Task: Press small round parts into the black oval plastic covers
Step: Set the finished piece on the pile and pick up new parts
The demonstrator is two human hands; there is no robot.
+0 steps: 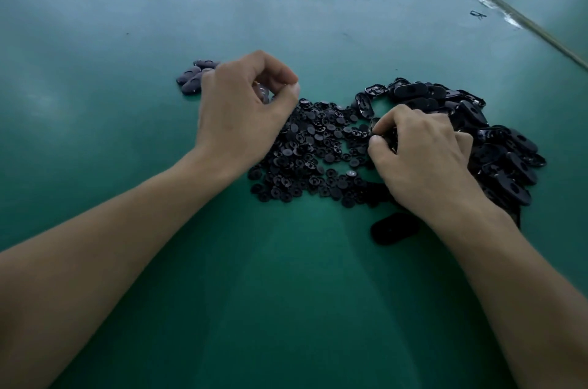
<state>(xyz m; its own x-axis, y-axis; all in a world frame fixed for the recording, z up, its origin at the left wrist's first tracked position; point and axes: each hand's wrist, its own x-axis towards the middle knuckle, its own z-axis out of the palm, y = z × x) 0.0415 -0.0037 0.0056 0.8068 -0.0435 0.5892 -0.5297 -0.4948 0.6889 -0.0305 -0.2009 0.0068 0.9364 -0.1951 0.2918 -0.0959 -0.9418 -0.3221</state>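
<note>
A green bench (127, 166) holds a spread of small round parts (318, 150) between both hands, within easy reach. Black oval covers (496, 146) are heaped at right. The left hand (245, 108) hovers with fingers curled together, pinching something pale and blurred near a small group of covers (194, 78), likely finished. The right hand (420, 153) lies knuckles-up, fingertips closed on a cover (374, 127).

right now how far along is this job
Done: a small group of covers lies behind the left hand. In hand: the right hand picks at the round parts. Left: most of it, a big pile of covers.
</note>
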